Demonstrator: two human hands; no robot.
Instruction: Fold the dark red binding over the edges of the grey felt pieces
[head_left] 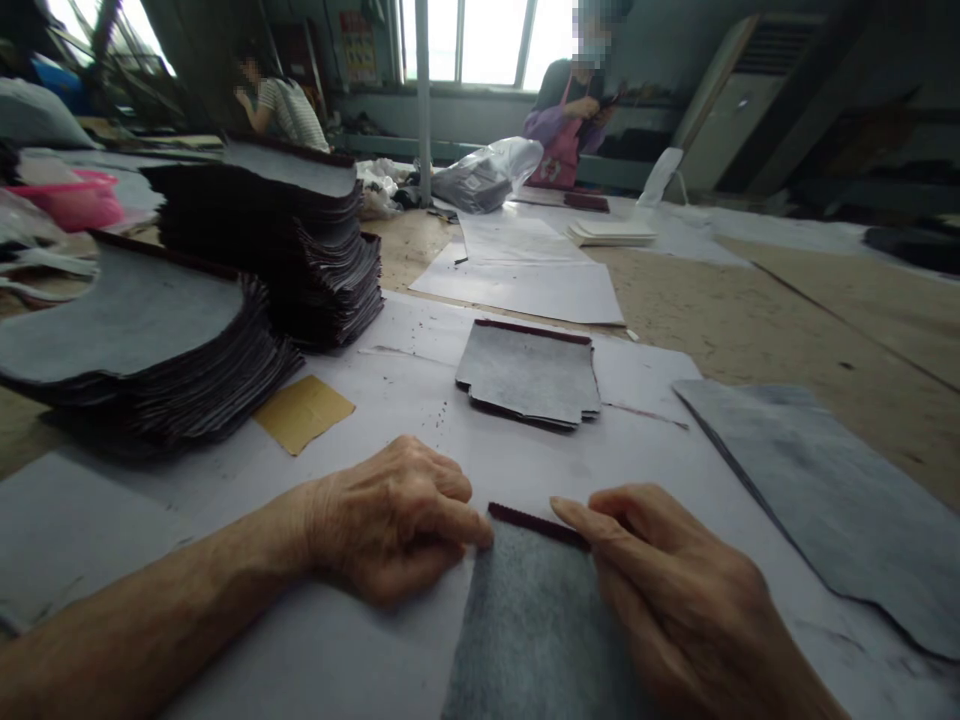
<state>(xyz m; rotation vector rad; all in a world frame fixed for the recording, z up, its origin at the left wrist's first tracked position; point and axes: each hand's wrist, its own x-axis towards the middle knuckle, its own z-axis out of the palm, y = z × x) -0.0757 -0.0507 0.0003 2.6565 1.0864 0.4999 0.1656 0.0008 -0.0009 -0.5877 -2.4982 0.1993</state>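
A grey sheet [544, 620] with a narrow dark red folded strip along its far edge lies on white paper in front of me. My left hand [401, 520] is curled, its fingertip at the sheet's far left corner. At the right end of the strip, my right hand [667, 580] has its thumb and fingers pressed together on the sheet's edge. Beyond the hands rests a small pile of similar grey pieces [529, 370]. Larger grey sheets [840, 500] lie to the right.
Tall stacks of dark-edged grey pieces [262, 230] [127, 320] stand at the left, near a yellow card [304, 413]. Farther back are white sheets [525, 270], a plastic bag [487, 175], a pink basin [75, 200] and two people [562, 120] [289, 110].
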